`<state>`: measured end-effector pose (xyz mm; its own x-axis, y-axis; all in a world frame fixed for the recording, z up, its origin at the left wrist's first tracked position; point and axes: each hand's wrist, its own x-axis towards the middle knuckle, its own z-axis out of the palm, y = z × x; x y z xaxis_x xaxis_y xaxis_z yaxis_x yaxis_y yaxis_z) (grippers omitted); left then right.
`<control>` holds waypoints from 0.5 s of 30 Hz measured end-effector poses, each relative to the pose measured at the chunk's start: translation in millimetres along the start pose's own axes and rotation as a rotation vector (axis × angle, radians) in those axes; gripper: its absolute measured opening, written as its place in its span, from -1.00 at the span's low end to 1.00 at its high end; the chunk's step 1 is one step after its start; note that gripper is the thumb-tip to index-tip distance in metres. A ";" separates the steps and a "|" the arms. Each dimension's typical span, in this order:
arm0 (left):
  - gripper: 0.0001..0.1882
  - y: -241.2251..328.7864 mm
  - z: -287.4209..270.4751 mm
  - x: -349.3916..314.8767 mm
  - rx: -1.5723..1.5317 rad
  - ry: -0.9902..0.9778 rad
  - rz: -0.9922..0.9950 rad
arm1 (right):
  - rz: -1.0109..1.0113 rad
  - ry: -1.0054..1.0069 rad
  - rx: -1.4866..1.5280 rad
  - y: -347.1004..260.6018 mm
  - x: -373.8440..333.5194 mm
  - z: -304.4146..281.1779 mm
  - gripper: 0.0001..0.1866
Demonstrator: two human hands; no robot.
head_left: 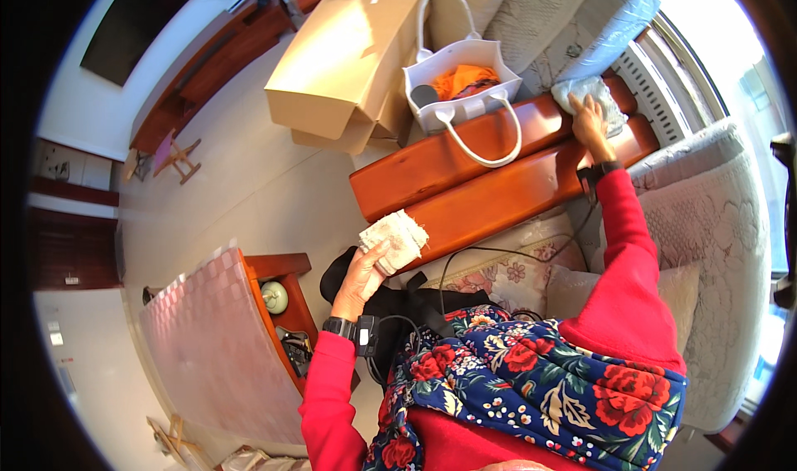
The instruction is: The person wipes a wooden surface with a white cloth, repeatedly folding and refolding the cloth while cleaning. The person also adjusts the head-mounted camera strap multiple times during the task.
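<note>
Glossy reddish-brown two-slab wooden ledge (506,212): near slab passable between left hand (362,278) and right hand (591,129). Far slab obstructed by white fabric tote bag's drooping handle (515,139); tan rectangular cardboard box (344,60) blocks leftward of the bag.

A: Clock centred on view. Upper part?
B: Carton (342,64) at eleven; bag (448,117) at one, beside it, cloth (466,81) inside.
A: Two o'clock?
B: Ledge (498,214). Bundle (608,97) on its right end, right hand (591,126) atop.
A: Left hand (359,282)?
B: Seven, holding folded pad (400,237) by ledge's left end.
A: Eight?
B: Table (216,346); round object (274,297) at its right side.
</note>
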<state>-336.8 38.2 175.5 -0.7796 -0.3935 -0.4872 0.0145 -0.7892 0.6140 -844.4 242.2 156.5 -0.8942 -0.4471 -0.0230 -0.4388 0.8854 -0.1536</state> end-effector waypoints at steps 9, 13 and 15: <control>-0.46 -8.4 -9.5 -4.1 -0.106 -0.057 0.076 | -0.793 -0.033 0.079 -144.1 -150.5 7.3 -0.32; -0.48 -12.9 -8.7 -3.8 -0.145 -0.073 0.131 | -1.043 -0.077 0.019 -216.0 -171.9 14.3 -0.31; -0.48 -12.6 -8.4 -5.4 -0.146 -0.066 0.145 | -1.200 -0.133 0.045 -251.5 -176.0 17.3 -0.34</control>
<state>-327.6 46.3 165.2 -0.8020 -0.4802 -0.3552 0.2165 -0.7880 0.5763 -575.1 96.1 182.1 0.0972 -0.9936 0.0570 -0.9777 -0.1061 -0.1814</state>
